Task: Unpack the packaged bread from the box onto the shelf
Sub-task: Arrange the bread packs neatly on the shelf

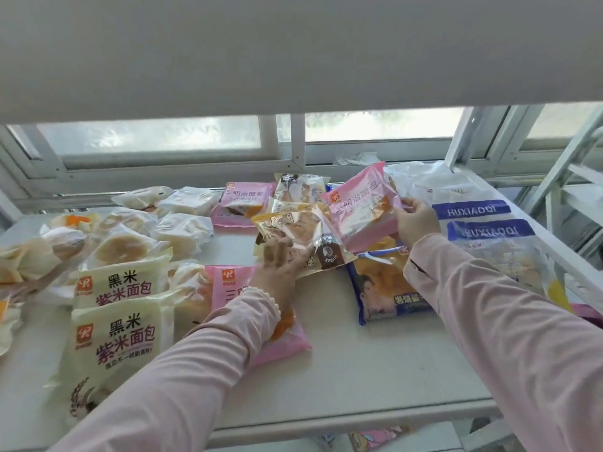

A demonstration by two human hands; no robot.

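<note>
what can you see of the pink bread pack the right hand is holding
The pink bread pack is a glossy plastic pouch with white characters, a small red logo at its upper left corner and a clear window showing orange-edged bread. It looks sealed and is tilted, raised at the back of the shelf. The right hand pinches its right edge; its lower corner overlaps the gold pack.
</note>
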